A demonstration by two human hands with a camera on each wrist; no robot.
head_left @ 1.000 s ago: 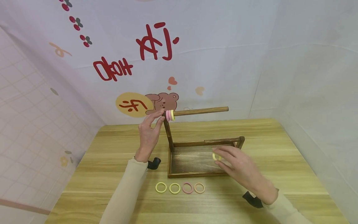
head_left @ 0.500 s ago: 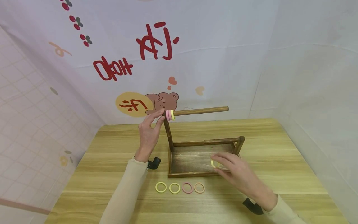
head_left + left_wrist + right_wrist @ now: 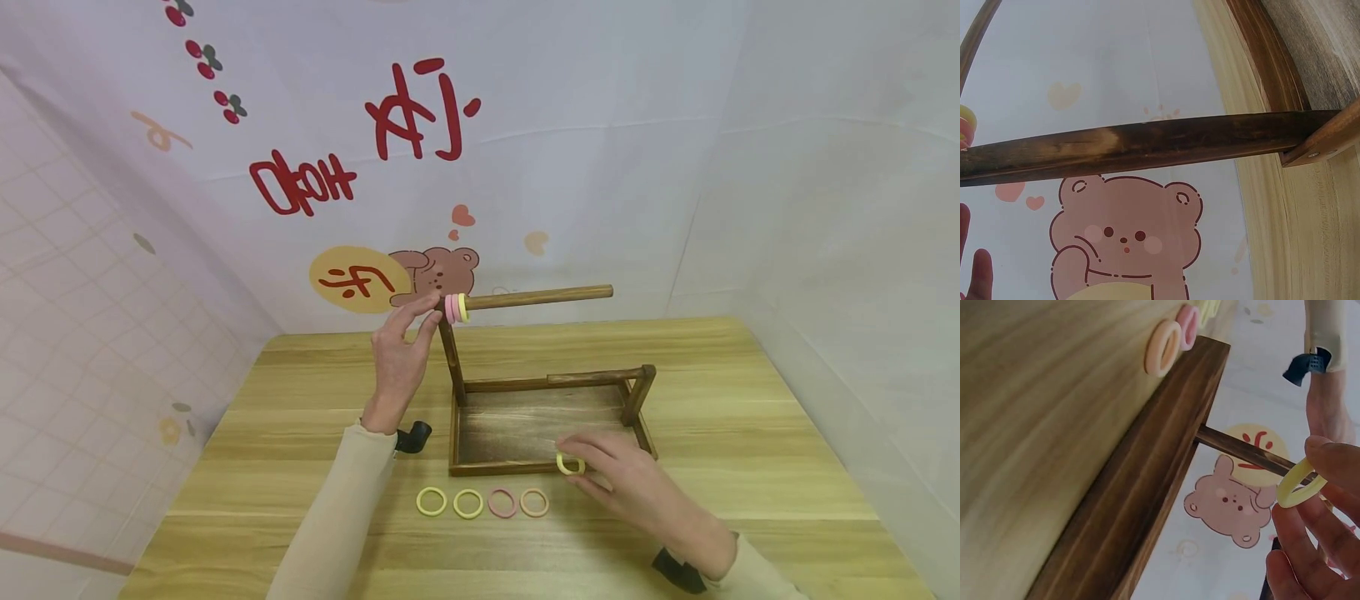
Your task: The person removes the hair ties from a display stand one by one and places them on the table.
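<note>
My right hand [image 3: 622, 483] pinches a yellow ring [image 3: 570, 464] between thumb and fingers, over the front edge of a dark wooden stand [image 3: 517, 469]. In the right wrist view that yellow ring [image 3: 1302, 484] is held tilted at the fingertips. At the top of the stand's tall left post [image 3: 453, 367], my left hand [image 3: 399, 354] pinches the corner where a long rod [image 3: 540, 297] begins. Two pink rings [image 3: 452, 309] and a yellow ring [image 3: 463, 308] hang on that rod beside my left fingertips. In the left wrist view, fingers [image 3: 982, 275] show only at the lower left edge.
Along the table [image 3: 315, 383] in front of the stand lie two yellow rings [image 3: 468, 503], a pink ring [image 3: 503, 502] and an orange ring [image 3: 535, 502] in a row. A shorter post [image 3: 637, 396] with its own rod [image 3: 592, 377] rises at the stand's right. Behind hangs a printed cloth [image 3: 570, 167].
My right hand has moved toward me and slightly left with the yellow ring, from over the stand's base to its front edge. My left hand has stayed at the post's top.
</note>
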